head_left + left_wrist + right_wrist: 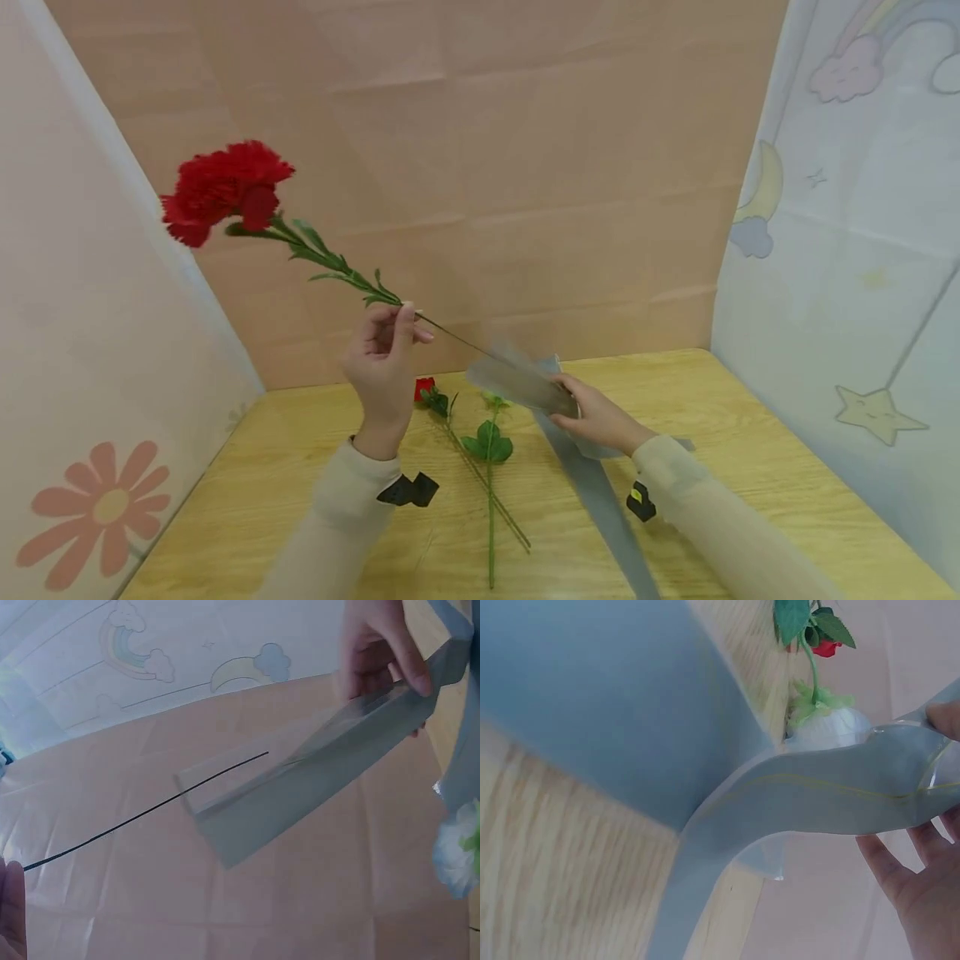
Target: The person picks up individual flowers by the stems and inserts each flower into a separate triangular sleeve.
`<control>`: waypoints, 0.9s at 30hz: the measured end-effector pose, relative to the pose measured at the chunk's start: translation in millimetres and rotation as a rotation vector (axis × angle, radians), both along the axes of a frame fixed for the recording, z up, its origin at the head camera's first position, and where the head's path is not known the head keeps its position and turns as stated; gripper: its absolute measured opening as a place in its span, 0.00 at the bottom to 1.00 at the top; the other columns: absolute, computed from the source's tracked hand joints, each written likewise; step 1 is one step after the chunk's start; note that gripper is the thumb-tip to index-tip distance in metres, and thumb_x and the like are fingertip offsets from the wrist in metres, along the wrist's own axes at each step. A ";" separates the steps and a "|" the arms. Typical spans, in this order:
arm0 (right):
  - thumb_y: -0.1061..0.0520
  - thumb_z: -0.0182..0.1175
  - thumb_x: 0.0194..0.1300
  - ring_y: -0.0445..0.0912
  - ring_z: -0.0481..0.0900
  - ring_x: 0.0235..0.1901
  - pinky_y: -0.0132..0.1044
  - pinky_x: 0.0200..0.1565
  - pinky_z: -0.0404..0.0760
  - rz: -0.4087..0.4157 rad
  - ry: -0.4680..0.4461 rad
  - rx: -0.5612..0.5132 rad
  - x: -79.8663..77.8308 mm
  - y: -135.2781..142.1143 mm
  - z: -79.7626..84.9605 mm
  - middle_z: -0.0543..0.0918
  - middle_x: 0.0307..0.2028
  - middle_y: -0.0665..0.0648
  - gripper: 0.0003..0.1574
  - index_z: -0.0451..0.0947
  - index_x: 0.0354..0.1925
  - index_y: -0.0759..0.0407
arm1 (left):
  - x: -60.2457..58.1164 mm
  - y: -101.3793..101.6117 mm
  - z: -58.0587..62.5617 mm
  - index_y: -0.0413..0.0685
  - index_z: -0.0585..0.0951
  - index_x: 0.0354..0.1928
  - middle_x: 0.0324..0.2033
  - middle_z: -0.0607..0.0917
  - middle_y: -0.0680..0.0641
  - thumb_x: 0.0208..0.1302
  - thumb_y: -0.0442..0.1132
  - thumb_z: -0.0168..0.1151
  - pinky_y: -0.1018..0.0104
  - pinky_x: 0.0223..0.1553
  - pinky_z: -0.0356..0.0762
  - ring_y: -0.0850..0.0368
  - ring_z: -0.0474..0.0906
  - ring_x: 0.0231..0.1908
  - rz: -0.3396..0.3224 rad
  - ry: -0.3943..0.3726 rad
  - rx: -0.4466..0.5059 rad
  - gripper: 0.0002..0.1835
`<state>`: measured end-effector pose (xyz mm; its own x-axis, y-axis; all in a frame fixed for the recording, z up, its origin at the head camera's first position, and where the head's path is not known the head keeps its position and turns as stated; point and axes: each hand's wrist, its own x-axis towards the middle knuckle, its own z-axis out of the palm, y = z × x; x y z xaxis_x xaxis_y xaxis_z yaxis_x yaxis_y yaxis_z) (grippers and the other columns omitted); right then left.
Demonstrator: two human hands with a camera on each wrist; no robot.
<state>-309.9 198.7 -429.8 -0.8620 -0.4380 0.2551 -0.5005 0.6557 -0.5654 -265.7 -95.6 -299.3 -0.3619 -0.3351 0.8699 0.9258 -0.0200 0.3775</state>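
High on the left, a red carnation point(228, 187) leans with its bloom up and its thin stem slanting down to the right. My left hand point(382, 367) pinches that stem between thumb and fingers, just below the leaves. A translucent grey-blue sheet of flower wrapping paper point(528, 383), folded into a long sleeve, is gripped by my right hand point(600, 412) near its lower end. In the left wrist view the bare stem point(150, 814) overlaps the wide end of the wrapping paper point(315, 784). The right wrist view shows my fingers and thumb around the paper point(825, 787).
On the wooden table point(285, 467) lie a red rose point(424, 388) and a green-stemmed flower point(490, 492), stems crossing. Its pale bloom point(836, 727) shows beside the paper. A long grey-blue strip point(592, 492) trails to the front edge. Fabric backdrops point(480, 167) enclose the table.
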 end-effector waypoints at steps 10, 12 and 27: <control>0.52 0.62 0.67 0.56 0.72 0.61 0.55 0.58 0.73 0.014 0.016 -0.022 -0.3 -9.6 3.2 0.71 0.63 0.59 0.37 0.61 0.68 0.57 | -15.5 15.7 -33.9 0.37 0.85 0.33 0.26 0.86 0.38 0.64 0.39 0.64 0.73 0.19 0.68 0.69 0.73 0.19 0.097 -0.456 -0.244 0.10; 0.53 0.62 0.67 0.56 0.72 0.60 0.55 0.57 0.73 0.012 0.011 -0.029 0.9 -11.3 3.9 0.71 0.63 0.60 0.37 0.60 0.68 0.57 | -17.0 15.8 -36.3 0.37 0.85 0.33 0.26 0.85 0.36 0.64 0.38 0.65 0.73 0.20 0.67 0.68 0.72 0.19 0.089 -0.526 -0.274 0.10; 0.50 0.62 0.67 0.54 0.73 0.58 0.53 0.55 0.75 0.003 -0.011 -0.046 3.8 -17.0 5.8 0.72 0.62 0.59 0.36 0.61 0.68 0.55 | -17.0 11.4 -36.5 0.42 0.86 0.35 0.37 0.83 0.44 0.59 0.38 0.69 0.59 0.41 0.83 0.51 0.84 0.38 0.025 -0.556 -0.575 0.06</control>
